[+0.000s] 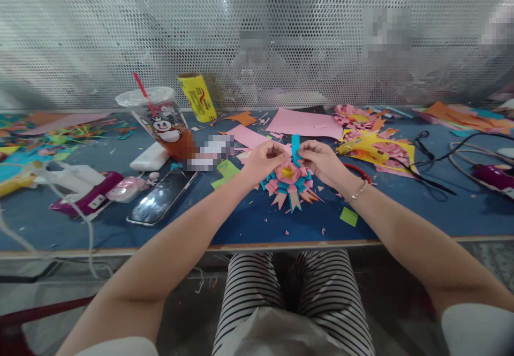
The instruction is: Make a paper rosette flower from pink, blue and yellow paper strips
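A layered paper flower (289,184) in pink and blue, with a yellow centre and notched ribbon tails, sits at the table's front middle. At its upper left edge, my left hand (262,159) is closed in a pinch on the flower; the fingertips partly hide the petals there. My right hand (323,162), wearing a thin bracelet, pinches an upright blue paper strip (296,147) between thumb and fingers at the flower's upper right. Behind the hands lies a pink paper sheet (305,123). Red scissor handles (363,173) show partly beneath my right wrist.
Left of my arms are a phone (163,198), a tilted-looking drink cup (166,126) with a red straw and a purple glue gun (86,201). A yellow tube (198,99) stands behind. Pink paper flowers (355,116), a yellow packet (365,147) and black cords lie right.
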### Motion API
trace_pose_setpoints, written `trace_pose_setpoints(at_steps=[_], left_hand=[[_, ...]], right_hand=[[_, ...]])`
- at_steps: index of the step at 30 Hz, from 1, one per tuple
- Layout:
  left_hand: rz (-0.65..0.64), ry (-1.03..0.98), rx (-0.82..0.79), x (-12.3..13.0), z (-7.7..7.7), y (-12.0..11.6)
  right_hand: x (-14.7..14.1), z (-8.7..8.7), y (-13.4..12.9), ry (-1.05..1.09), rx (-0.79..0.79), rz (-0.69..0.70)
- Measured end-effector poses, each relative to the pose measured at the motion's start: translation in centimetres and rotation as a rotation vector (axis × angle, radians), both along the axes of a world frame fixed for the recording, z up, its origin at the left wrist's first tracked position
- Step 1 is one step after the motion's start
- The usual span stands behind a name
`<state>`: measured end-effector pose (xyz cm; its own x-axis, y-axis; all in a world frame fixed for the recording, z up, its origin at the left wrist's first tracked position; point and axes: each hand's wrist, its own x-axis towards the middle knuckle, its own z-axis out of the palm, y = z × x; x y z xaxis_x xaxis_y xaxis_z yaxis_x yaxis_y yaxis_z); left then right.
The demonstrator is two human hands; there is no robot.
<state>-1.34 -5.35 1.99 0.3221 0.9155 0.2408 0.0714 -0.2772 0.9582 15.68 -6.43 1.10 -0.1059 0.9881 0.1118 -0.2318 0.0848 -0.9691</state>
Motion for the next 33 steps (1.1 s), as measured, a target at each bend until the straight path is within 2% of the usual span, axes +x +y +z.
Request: trace_pose_setpoints(at_steps=[8,12,16,20,25,33], left_hand=[[-0.011,-0.264,-0.097,0.6,-0.6,-0.4],[-0.004,-0.360,-0.223,0.6,-0.3,-0.6],[-0.017,-0.423,-0.293,0.4,0.0,-0.7],[-0.034,-0.440,-0.286,0.4,-0.1,-0.8],[-0.035,-0.411,-0.267,0.5,-0.1,-1.2],[-0.022,-0.298,-0.181,0.7,0.0,-1.7]], right_hand=[[-0.7,-0.7,-0.2,-0.071,0.034,0.049],[-0.2,-0.4,-0.5,-0.184,0.263,0.046],[0.4,0.3,-1.1,-0.386,0.528,-0.031],[0.5,0.5,-1.4,-0.543,0.651,-0.092],[0.4,0.3,-1.2,-0.574,0.644,-0.151],[0.0,0.1,-1.1,-0.439,0.466,-0.131]])
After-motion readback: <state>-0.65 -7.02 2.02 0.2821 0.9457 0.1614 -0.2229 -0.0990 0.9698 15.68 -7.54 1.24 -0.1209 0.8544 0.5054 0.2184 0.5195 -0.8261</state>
